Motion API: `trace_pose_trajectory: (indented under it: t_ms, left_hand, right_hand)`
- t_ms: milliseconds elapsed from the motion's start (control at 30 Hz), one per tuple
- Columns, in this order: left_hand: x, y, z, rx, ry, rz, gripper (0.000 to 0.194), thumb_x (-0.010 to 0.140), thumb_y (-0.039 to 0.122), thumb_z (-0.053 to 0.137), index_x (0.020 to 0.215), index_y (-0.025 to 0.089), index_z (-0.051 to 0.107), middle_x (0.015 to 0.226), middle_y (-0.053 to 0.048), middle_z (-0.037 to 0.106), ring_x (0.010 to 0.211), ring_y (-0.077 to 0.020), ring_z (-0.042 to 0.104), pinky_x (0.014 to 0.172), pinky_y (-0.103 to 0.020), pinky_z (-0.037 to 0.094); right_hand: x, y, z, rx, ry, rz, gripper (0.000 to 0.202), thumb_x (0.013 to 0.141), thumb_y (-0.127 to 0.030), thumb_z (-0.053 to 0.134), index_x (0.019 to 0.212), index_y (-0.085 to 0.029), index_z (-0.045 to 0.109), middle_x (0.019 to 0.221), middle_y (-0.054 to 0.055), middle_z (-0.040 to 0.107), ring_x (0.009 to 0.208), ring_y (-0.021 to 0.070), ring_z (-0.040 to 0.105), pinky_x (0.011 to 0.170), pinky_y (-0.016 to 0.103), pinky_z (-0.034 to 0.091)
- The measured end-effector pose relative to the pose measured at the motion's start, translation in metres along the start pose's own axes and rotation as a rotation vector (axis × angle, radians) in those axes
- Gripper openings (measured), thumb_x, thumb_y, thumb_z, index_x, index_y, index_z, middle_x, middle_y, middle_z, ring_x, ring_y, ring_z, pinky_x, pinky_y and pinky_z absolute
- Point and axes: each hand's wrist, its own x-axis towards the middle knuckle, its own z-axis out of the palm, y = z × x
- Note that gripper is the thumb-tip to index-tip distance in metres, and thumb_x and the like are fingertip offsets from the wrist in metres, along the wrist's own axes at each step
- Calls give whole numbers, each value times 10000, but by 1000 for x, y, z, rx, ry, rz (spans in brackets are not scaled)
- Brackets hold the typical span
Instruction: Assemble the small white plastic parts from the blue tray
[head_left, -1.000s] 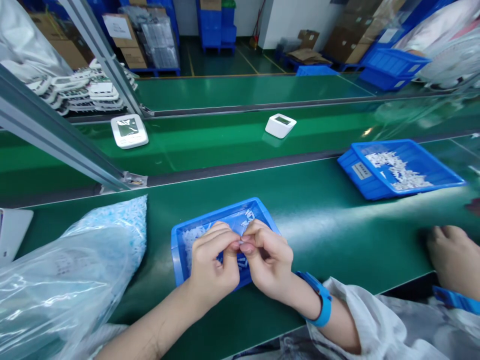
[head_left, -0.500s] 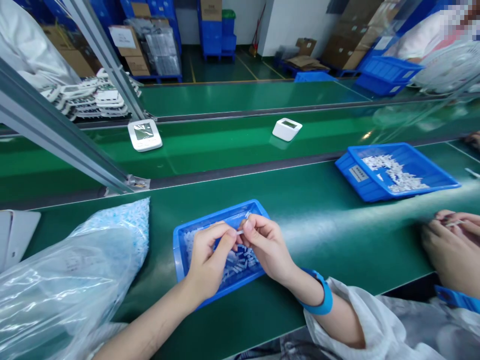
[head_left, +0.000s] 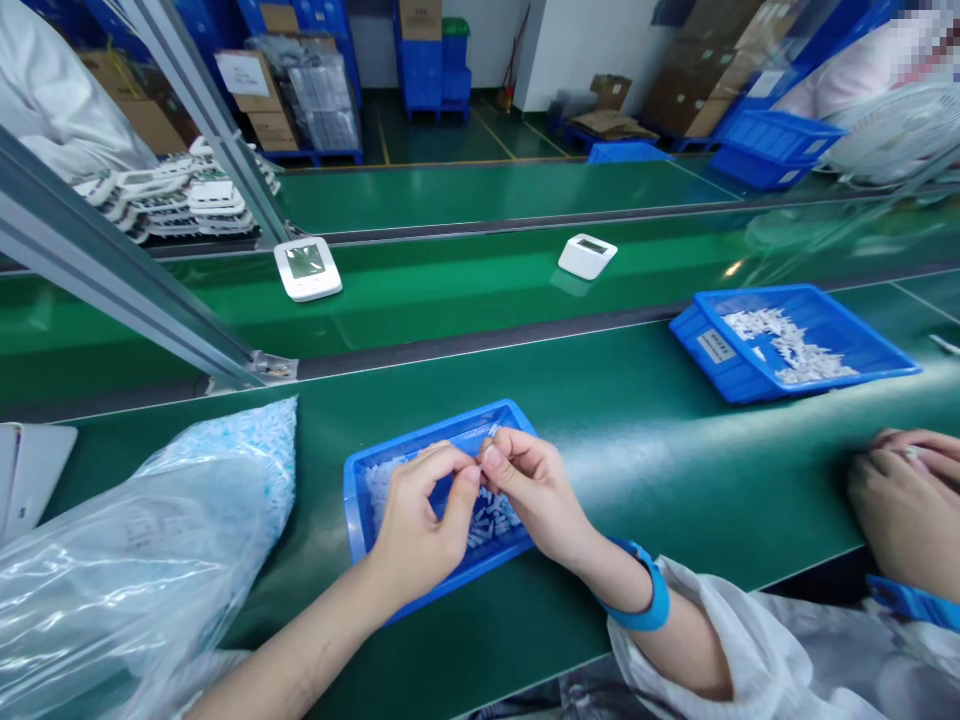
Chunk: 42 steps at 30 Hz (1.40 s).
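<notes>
Glossy, rounded white devices point(head_left: 309, 270) point(head_left: 585, 260) farther right, both hands point(head_left: 420, 520) point(head_left: 544, 495) in fingertip pinch on tiny pale piece point(head_left: 481, 468)

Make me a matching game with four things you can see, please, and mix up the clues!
Things:
1. Plastic bag
2. Light blue wristband
3. Middle blue tray
4. Labelled blue tray

Clues:
A. Worn on the right wrist
B. Toward the right, holding white pieces
C. See-through, on the left
D. Below the left hand and right hand

Pairs: 1-C, 2-A, 3-D, 4-B
</notes>
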Motion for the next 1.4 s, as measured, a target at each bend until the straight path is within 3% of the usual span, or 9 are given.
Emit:
trace_pose_trajectory:
  t_ms: [100,200,367,533,667,833,1033,1267,1400]
  left_hand:
    - [0,0,-1,-12,48,-59,87,871,255,563,875,187,616,797,-21,611,780,-167,543,756,-296,413]
    - [1,-1,-6,-81,82,-101,224,803,252,577,1021,201,593,932,-38,603,876,-194,500,810,-323,377]
    - [4,-8,-11,-257,102,-182,396,577,132,489,962,203,550,952,-30,527,850,-183,416,732,-313,323]
    - [4,-10,-10,-366,107,-188,428,447,95,433,858,215,430,910,-6,456,800,-160,367,681,-299,301]
    - [4,-10,-10,-372,88,-208,413,444,89,428,833,217,377,888,1,432,798,-155,359,676,-302,288]
    - [5,-9,-10,-329,75,-214,386,425,95,427,788,210,363,849,2,417,773,-155,335,656,-306,266]
    - [6,-6,-12,-281,70,-197,328,428,108,423,740,201,383,805,-3,419,778,-165,345,667,-311,262]
    - [10,-5,-8,-203,-24,-254,137,578,119,487,690,193,455,709,13,475,707,-151,411,658,-290,313]
    - [11,-5,-2,-65,-217,-341,133,782,207,464,661,186,516,631,17,507,639,-148,462,614,-274,328]
  right_hand:
    - [6,-12,-12,-227,166,-151,292,838,-374,645,647,-188,524,598,-36,507,549,100,437,538,232,353]
    - [20,-23,-40,-628,435,-334,242,863,-337,601,678,-191,546,614,-26,516,567,114,456,554,244,348]
    - [39,-23,-97,-1429,470,25,189,877,-240,508,708,-180,567,609,35,577,602,188,541,592,295,375]
    - [38,-16,-110,-1590,510,9,315,844,-157,436,1132,-125,559,1109,211,601,1006,345,550,781,444,441]
    - [38,-19,-105,-1493,467,-272,413,789,-97,389,1177,-161,512,1175,169,587,1092,319,542,888,478,443]
    - [39,-18,-98,-1049,517,-443,264,646,-72,430,816,-189,595,791,50,667,785,222,638,744,354,497]
    - [34,-11,-90,-664,577,-602,189,571,-79,440,451,-207,512,456,-30,538,513,162,566,626,319,496]
    - [35,-11,-78,-460,558,-512,201,576,-69,476,457,-198,572,458,-28,555,521,163,581,590,298,482]
    - [34,-18,-66,-371,292,-293,138,709,-177,554,676,-195,686,695,15,672,722,182,628,733,319,488]
